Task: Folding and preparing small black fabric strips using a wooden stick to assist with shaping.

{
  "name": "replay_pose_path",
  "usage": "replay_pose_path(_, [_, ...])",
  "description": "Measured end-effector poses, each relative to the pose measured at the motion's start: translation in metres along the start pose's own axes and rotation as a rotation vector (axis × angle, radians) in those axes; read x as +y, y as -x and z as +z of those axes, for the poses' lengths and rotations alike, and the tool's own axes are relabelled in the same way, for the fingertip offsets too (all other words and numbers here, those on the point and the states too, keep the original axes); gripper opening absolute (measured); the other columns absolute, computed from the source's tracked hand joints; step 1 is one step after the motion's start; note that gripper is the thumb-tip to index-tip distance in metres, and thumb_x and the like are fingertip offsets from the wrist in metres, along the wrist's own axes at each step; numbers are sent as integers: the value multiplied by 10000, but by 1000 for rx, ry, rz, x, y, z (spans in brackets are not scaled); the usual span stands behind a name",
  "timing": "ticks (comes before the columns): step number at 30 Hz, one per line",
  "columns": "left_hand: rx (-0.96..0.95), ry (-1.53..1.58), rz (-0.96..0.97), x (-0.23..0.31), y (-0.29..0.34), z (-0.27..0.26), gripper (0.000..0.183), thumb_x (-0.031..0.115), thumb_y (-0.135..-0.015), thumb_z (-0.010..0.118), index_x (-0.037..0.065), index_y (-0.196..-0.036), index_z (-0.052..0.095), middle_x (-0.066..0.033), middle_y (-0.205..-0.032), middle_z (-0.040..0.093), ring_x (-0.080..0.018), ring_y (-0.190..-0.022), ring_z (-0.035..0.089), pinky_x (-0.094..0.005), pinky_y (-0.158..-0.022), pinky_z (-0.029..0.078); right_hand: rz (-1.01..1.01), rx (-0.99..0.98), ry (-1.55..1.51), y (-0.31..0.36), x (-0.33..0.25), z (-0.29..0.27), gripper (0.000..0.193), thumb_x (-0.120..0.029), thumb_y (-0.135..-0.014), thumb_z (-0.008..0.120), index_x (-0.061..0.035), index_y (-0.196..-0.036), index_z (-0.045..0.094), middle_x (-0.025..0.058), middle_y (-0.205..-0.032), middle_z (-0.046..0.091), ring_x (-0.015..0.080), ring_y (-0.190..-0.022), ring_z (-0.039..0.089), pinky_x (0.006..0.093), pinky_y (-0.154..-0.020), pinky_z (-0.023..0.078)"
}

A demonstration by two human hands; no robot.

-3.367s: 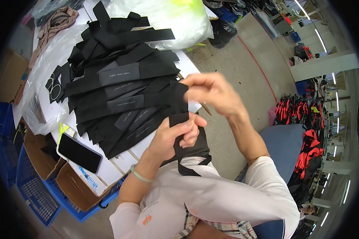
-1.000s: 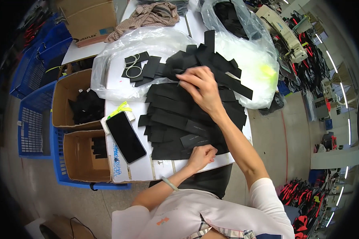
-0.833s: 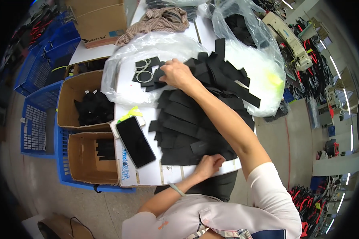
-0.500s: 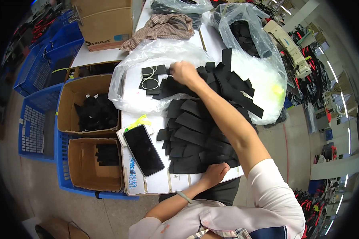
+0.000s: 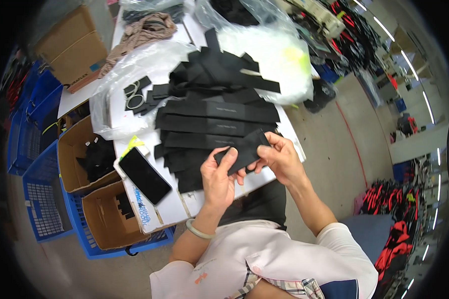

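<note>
Between both hands I hold a black fabric strip (image 5: 244, 151), tilted over the near edge of the table. My left hand (image 5: 218, 177) pinches its left end, thumb on top. At the other end my right hand (image 5: 278, 155) grips it with thumb and fingers. Just beyond lie several long black strips (image 5: 219, 125) in overlapping rows, with faint print at their middles. A looser heap of black strips (image 5: 209, 70) rises behind them. Scissors with pale looped handles (image 5: 133, 95) rest on small black pieces to the left.
A dark-screened phone (image 5: 144, 174) lies on the white table (image 5: 188, 203). Cardboard boxes (image 5: 112, 214) with black pieces stand at the left by blue crates (image 5: 45, 199). Clear plastic bags (image 5: 119, 67), a checked cloth (image 5: 144, 32) and a tall carton (image 5: 72, 47) are farther back.
My right hand has come back from the far left of the heap. Both hands now hold a black strip near my body. The view has shifted and turned.
</note>
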State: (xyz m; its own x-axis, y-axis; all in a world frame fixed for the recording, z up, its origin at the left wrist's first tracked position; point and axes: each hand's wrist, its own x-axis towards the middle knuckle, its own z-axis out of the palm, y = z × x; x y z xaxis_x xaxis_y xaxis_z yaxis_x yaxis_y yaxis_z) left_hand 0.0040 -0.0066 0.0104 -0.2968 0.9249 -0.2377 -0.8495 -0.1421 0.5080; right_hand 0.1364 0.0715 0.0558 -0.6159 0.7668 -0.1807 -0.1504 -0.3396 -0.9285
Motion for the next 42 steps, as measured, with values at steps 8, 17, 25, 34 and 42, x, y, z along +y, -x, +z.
replay_pose_path(8, [-104, -168, 42, -23, 11, 12, 197, 130, -889, 610, -46, -969, 577, -123, -724, 625, -175, -493, 581, -233, -382, 435, 21, -122, -380, 28, 17, -51, 361, -293, -943, 520, 51, -1024, 592, 158, -889, 645, 232, -769, 652, 321, -586, 559])
replay_pose_path(17, [-112, -203, -31, -36, 11, 17, 170, 112, -898, 593, -37, -979, 576, -129, -753, 627, -194, -509, 601, -243, -384, 458, 2, -95, -524, 42, 25, -71, 224, -129, -917, 555, 36, -1062, 597, 138, -863, 642, 218, -676, 637, 299, -513, 536])
replay_pose_path(25, [-106, -211, -37, -37, 3, 18, 172, 115, -895, 597, -40, -963, 568, -125, -748, 625, -195, -509, 609, -241, -386, 465, 16, -59, -521, 39, 21, -76, 232, -55, -877, 587, 38, -1089, 595, 134, -869, 647, 220, -701, 654, 294, -529, 558])
replay_pose_path(34, [-112, -248, -98, -41, -4, 16, 165, 127, -906, 576, -34, -936, 558, -142, -779, 638, -192, -529, 618, -243, -397, 473, -323, 21, 284, 34, 5, -76, 235, 62, -793, 569, 49, -1023, 616, 35, -798, 584, 68, -637, 557, 202, -567, 479])
replay_pose_path(42, [-188, -164, -191, -42, -12, 14, 182, 174, -939, 519, -4, -920, 551, -151, -858, 650, -211, -615, 638, -273, -487, 522, -477, 93, 364, 32, 8, -70, 206, 98, -753, 505, 41, -922, 608, 45, -857, 564, 43, -634, 476, 189, -561, 387])
